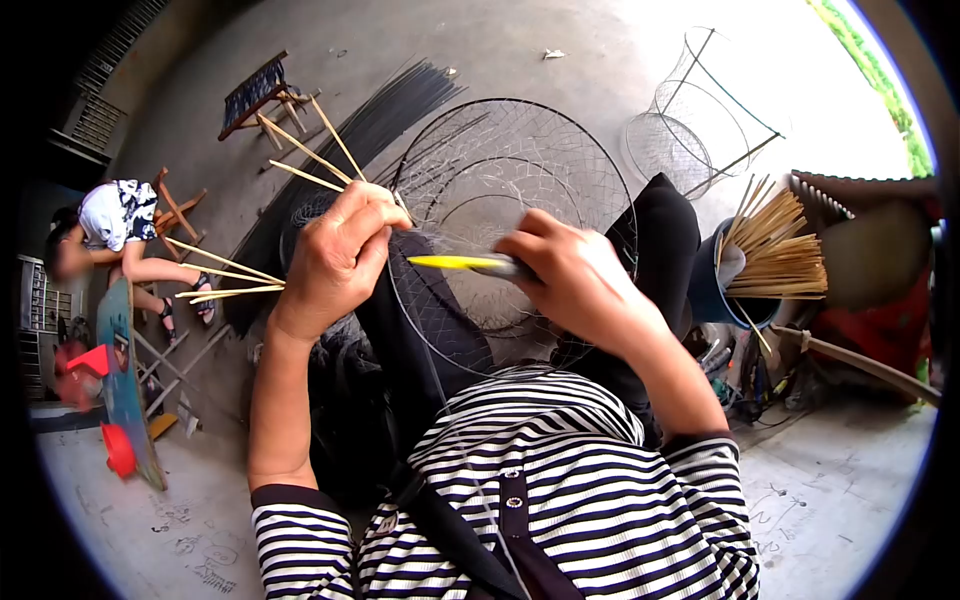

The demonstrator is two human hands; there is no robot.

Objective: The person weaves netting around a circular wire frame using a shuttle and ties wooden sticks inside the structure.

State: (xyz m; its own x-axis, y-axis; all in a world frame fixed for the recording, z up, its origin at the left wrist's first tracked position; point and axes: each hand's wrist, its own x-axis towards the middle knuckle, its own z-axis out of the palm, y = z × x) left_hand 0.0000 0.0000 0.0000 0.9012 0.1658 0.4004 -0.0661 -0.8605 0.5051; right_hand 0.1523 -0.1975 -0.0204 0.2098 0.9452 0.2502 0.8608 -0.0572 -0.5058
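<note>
Several thin pale sticks [318, 155] pass through my left hand [345, 255], whose fingers are closed around them; their ends stick out on both sides. My right hand [570, 275] is closed on a tool with a yellow tip [452, 262] and a dark grey body, and the tip points at my left hand. Between my hands, over my lap, lies a round wire-framed net [510, 100] with inner rings and fine mesh. A thin line runs from the net down over my striped shirt.
A blue bucket [708, 285] of sticks stands at the right, near scattered tools. Another netted frame [690, 130] is behind. Dark rods [400, 110] and a folding stool [255, 95] lie left. A seated person [120, 225] is at far left beside a skateboard-like board [125, 370].
</note>
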